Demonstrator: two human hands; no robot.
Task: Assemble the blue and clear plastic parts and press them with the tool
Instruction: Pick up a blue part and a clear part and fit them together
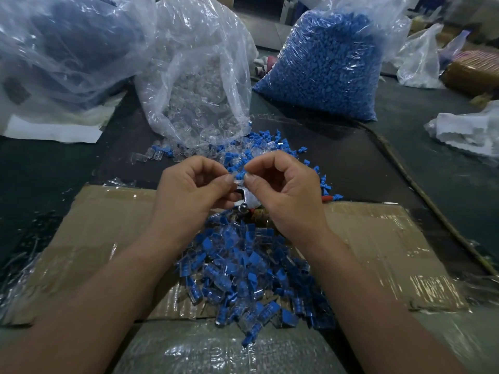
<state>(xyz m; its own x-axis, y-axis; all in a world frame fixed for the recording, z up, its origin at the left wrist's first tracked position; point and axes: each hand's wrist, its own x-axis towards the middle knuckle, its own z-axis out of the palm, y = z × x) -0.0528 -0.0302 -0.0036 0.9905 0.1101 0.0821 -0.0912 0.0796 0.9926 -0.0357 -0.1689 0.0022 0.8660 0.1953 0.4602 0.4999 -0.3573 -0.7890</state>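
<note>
Joining blue to clear: the left hand (194, 184) pinches a clear part (232, 181) and the right hand (283, 190) a ribbed blue part (241, 174), both grips closed fingertip-tight above the tool (247, 197).
Light, stiff and likely slippery, the pieces seem best held by their outer ends; the blue part's long axis runs left-right, pointing left into the clear part, over the bench (378, 163).
</note>
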